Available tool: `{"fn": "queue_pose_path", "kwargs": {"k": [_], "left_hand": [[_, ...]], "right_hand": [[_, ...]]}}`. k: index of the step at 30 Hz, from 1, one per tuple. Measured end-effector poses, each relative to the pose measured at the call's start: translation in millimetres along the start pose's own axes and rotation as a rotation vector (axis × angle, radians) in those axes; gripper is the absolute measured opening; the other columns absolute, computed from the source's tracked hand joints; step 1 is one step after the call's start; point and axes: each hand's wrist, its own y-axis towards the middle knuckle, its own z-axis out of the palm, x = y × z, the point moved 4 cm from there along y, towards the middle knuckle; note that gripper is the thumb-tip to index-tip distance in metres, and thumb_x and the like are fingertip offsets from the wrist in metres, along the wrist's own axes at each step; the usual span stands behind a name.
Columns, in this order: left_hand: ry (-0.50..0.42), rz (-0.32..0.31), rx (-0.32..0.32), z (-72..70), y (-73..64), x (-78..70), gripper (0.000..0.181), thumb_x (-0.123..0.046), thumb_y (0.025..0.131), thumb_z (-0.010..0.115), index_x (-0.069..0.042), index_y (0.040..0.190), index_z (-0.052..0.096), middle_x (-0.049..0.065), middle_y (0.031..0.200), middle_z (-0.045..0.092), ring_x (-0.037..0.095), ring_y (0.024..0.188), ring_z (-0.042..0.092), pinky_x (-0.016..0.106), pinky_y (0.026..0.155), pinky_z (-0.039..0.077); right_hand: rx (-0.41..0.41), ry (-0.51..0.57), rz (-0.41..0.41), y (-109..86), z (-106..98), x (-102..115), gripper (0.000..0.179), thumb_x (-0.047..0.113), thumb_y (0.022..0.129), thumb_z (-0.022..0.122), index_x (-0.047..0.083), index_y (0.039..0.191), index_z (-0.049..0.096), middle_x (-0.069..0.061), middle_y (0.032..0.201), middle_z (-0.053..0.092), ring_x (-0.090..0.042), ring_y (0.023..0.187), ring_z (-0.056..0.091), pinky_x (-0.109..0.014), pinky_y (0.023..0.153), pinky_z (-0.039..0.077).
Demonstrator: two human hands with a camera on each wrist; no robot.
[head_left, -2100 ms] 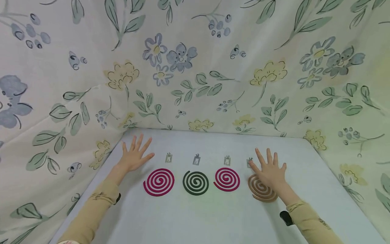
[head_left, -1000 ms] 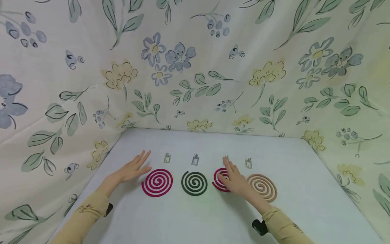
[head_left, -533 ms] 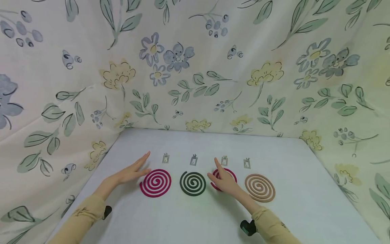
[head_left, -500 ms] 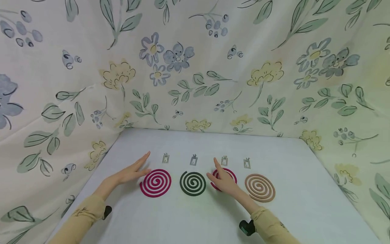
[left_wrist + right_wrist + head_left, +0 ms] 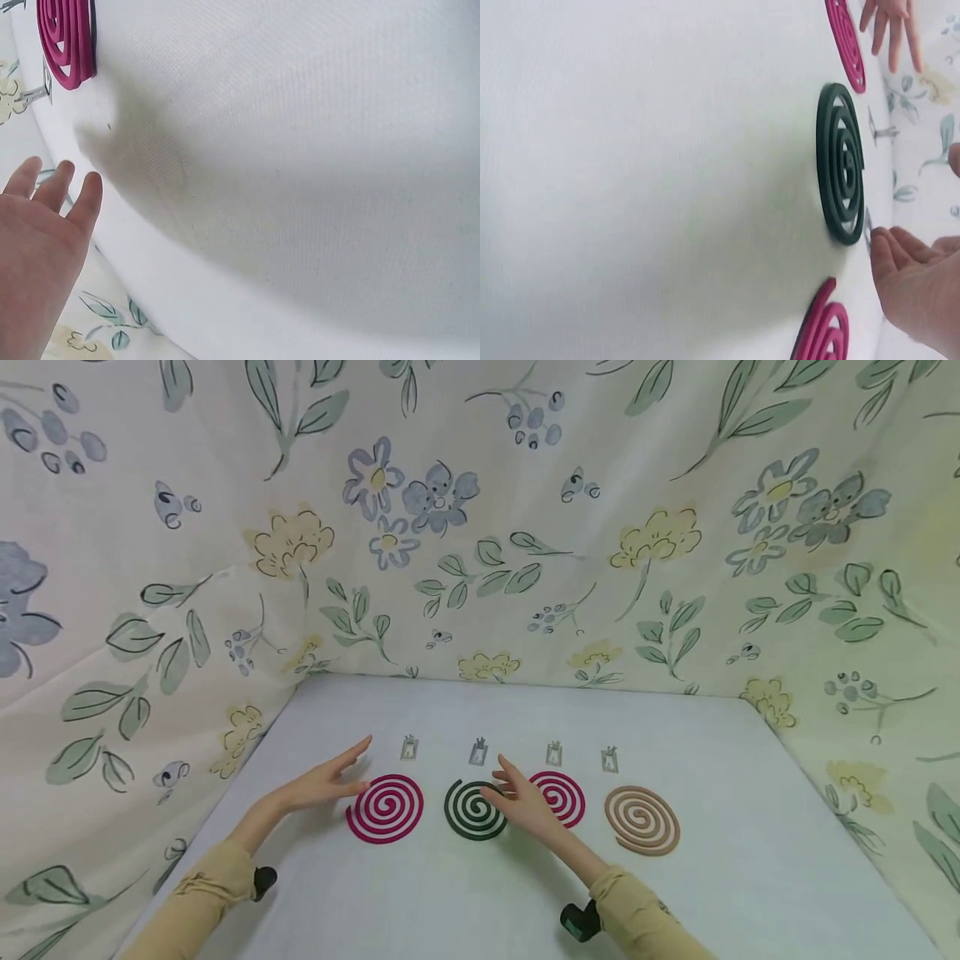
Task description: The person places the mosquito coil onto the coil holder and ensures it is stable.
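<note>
Four-cornered metal coil stands and spiral mosquito coils lie in two rows on the white table. My left hand (image 5: 326, 782) hovers beside the leftmost magenta coil (image 5: 387, 806), fingers extended, thumb close to its rim. My right hand (image 5: 525, 802) is over the gap between the dark green coil (image 5: 477, 808) and the second magenta coil (image 5: 557, 799), partly covering both. Its thumb reaches over the green coil and its index finger points forward; nothing is in its grasp. In the right wrist view, its bent fingers are near the green coil (image 5: 840, 165). A tan coil (image 5: 640, 815) lies rightmost.
Behind the coils stand small metal coil stands: one at left (image 5: 408, 748), a darker stand (image 5: 478, 752), a third stand (image 5: 553, 754) and a right stand (image 5: 609, 760). A floral cloth (image 5: 480, 610) hangs round the table (image 5: 420, 902).
My right hand has swept left from the tan coil, across the second magenta coil, to the green one. My left hand has lowered and turned beside the left magenta coil.
</note>
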Motion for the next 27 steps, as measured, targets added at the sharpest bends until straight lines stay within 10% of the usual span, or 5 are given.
{"fn": "queue_pose_path", "kwargs": {"k": [11,27], "left_hand": [[-0.073,0.078,0.077,0.0,-0.2,8.0,0.068,-0.017,0.094,0.058,0.001,0.148,0.022,0.029,0.148,0.031,0.049,0.131,0.037,0.059,0.104,0.033],[-0.064,0.070,0.095,2.7,1.3,14.0,0.057,-0.016,0.092,0.061,0.003,0.141,0.040,0.025,0.131,0.054,0.039,0.116,0.054,0.028,0.089,0.047]], "right_hand": [[0.075,0.202,0.080,1.6,25.2,13.2,0.064,0.025,0.092,0.062,-0.005,0.142,0.035,-0.020,0.125,0.059,-0.030,0.110,0.060,-0.041,0.092,0.049],[0.075,0.200,0.029,6.5,58.7,21.1,0.050,0.021,0.087,0.068,-0.006,0.127,0.054,-0.014,0.107,0.067,-0.013,0.087,0.063,-0.018,0.072,0.049]]}}
